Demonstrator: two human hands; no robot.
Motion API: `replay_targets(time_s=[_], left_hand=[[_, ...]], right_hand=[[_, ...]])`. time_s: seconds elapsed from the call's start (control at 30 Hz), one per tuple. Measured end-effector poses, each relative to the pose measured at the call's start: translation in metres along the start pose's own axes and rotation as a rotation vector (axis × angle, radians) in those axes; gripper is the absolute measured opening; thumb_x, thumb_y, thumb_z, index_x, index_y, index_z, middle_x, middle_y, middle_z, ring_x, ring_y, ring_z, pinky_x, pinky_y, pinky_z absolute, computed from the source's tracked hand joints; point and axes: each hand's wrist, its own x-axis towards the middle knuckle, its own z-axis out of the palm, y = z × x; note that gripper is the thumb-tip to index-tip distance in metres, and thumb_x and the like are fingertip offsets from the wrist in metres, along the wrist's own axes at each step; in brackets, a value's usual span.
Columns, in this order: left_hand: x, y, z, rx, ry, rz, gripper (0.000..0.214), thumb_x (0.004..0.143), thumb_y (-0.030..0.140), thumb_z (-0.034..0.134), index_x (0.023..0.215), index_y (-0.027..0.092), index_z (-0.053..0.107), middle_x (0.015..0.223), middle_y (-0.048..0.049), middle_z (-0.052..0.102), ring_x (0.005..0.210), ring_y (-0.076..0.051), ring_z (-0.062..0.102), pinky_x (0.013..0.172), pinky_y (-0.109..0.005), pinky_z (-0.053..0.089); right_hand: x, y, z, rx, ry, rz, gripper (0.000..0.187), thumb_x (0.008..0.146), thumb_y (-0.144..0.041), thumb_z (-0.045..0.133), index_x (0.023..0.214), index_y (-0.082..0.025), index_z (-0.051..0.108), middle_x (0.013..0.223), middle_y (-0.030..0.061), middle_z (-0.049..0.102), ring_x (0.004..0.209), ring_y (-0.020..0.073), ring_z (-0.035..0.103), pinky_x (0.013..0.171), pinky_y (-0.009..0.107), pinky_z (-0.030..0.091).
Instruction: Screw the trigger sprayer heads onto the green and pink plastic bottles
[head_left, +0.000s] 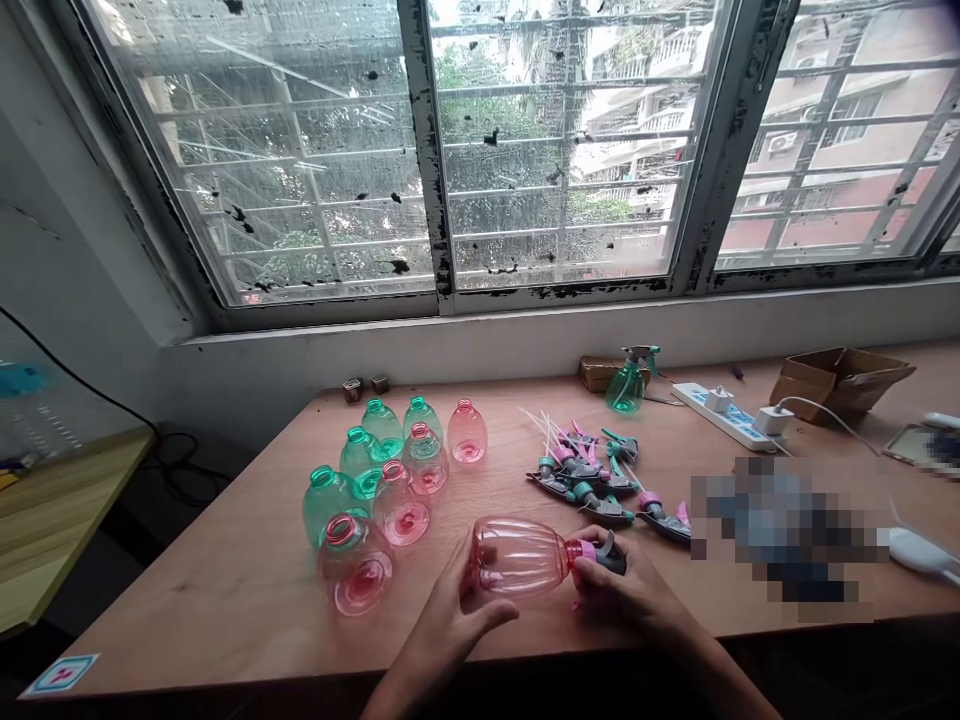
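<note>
A clear pink spray bottle [519, 556] lies sideways in the air between my hands, low over the table's front part. My left hand [459, 610] cups its base, thumb stretched out below. At the neck, my right hand [630, 580] grips the grey and pink spray head [600, 553], which sits at the bottle's mouth; whether it is screwed tight I cannot tell. Left of my hands stand several open bottles, pink ones [405, 510] and green ones [328, 500]. A pile of loose spray heads [585, 475] with thin tubes lies beyond my right hand.
On the wooden table [247, 560] a complete green spray bottle [625, 385] stands at the back. To its right are a white power strip [731, 415] with plugs and an open cardboard box [836, 385]. A blurred patch covers things at right, beside a white cable-like object [919, 552].
</note>
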Motion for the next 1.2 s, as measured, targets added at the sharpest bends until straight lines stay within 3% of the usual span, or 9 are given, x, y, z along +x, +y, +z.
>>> replay_targets(time_s=[0.17, 0.33, 0.43, 0.53, 0.67, 0.83, 1.0, 1.1, 1.2], left_hand=[[-0.001, 0.006, 0.002, -0.002, -0.017, 0.095, 0.105, 0.080, 0.039, 0.080, 0.157, 0.029, 0.008, 0.146, -0.0107, 0.051, 0.136, -0.030, 0.046, 0.120, -0.046, 0.026], [-0.003, 0.002, -0.001, -0.035, -0.051, 0.027, 0.113, 0.075, 0.047, 0.082, 0.158, 0.022, 0.008, 0.137, -0.0169, 0.057, 0.128, -0.034, 0.052, 0.114, -0.049, 0.035], [-0.002, -0.003, -0.002, -0.022, -0.051, 0.033, 0.108, 0.077, 0.047, 0.080, 0.157, 0.022, 0.014, 0.146, -0.0173, 0.049, 0.136, -0.034, 0.045, 0.115, -0.048, 0.033], [-0.003, -0.004, -0.002, 0.009, -0.043, 0.074, 0.105, 0.081, 0.042, 0.077, 0.157, 0.029, 0.006, 0.153, -0.0130, 0.042, 0.141, -0.031, 0.039, 0.120, -0.047, 0.026], [-0.004, -0.001, -0.002, 0.001, -0.056, 0.053, 0.122, 0.075, 0.040, 0.084, 0.157, 0.026, -0.004, 0.146, -0.0156, 0.050, 0.137, -0.032, 0.045, 0.119, -0.050, 0.025], [-0.003, 0.002, -0.002, -0.071, -0.058, 0.036, 0.109, 0.078, 0.046, 0.080, 0.158, 0.022, 0.009, 0.157, -0.0171, 0.035, 0.144, -0.033, 0.034, 0.121, -0.047, 0.024], [-0.005, 0.006, 0.000, -0.076, -0.073, 0.076, 0.111, 0.079, 0.041, 0.081, 0.157, 0.031, 0.002, 0.145, -0.0134, 0.052, 0.137, -0.031, 0.046, 0.120, -0.051, 0.024], [-0.005, 0.011, 0.001, -0.107, -0.069, 0.086, 0.118, 0.074, 0.045, 0.084, 0.157, 0.029, 0.001, 0.150, -0.0151, 0.046, 0.139, -0.034, 0.042, 0.119, -0.051, 0.026], [-0.005, 0.014, 0.000, -0.108, -0.079, 0.062, 0.109, 0.078, 0.050, 0.079, 0.158, 0.025, 0.010, 0.154, -0.0166, 0.040, 0.141, -0.034, 0.039, 0.119, -0.050, 0.029]], right_hand=[[0.001, 0.000, 0.000, 0.001, 0.011, -0.010, 0.033, 0.078, -0.040, 0.081, 0.094, -0.016, 0.064, 0.070, -0.0006, 0.065, 0.061, 0.0149, 0.060, 0.062, 0.035, 0.062], [0.002, 0.001, 0.001, 0.005, 0.014, 0.000, 0.035, 0.077, -0.040, 0.082, 0.094, -0.016, 0.063, 0.070, -0.0003, 0.066, 0.061, 0.0153, 0.061, 0.061, 0.035, 0.062], [0.003, 0.001, 0.000, 0.030, 0.032, -0.005, 0.037, 0.077, -0.040, 0.082, 0.098, -0.015, 0.063, 0.071, -0.0008, 0.065, 0.061, 0.0154, 0.060, 0.062, 0.037, 0.062], [0.004, 0.002, -0.001, 0.046, 0.048, -0.012, 0.038, 0.077, -0.041, 0.082, 0.097, -0.016, 0.062, 0.069, -0.0019, 0.063, 0.060, 0.0149, 0.059, 0.061, 0.037, 0.062], [0.003, 0.001, 0.000, 0.027, 0.032, -0.009, 0.038, 0.074, -0.043, 0.084, 0.091, -0.016, 0.062, 0.067, -0.0019, 0.064, 0.058, 0.0147, 0.059, 0.061, 0.035, 0.062], [0.002, -0.002, 0.004, 0.019, 0.038, 0.010, 0.045, 0.069, -0.050, 0.085, 0.090, -0.017, 0.062, 0.064, -0.0019, 0.065, 0.055, 0.0157, 0.061, 0.059, 0.035, 0.061], [0.003, -0.003, 0.006, 0.031, 0.046, -0.019, 0.042, 0.072, -0.049, 0.083, 0.088, -0.018, 0.061, 0.066, -0.0014, 0.064, 0.057, 0.0154, 0.059, 0.059, 0.035, 0.060], [0.003, -0.002, 0.005, 0.024, 0.043, -0.006, 0.043, 0.070, -0.050, 0.084, 0.088, -0.018, 0.061, 0.067, -0.0006, 0.066, 0.058, 0.0168, 0.062, 0.059, 0.035, 0.060], [0.004, 0.000, 0.004, 0.019, 0.024, 0.001, 0.045, 0.069, -0.049, 0.085, 0.091, -0.017, 0.061, 0.067, -0.0004, 0.067, 0.058, 0.0182, 0.065, 0.059, 0.034, 0.059]])
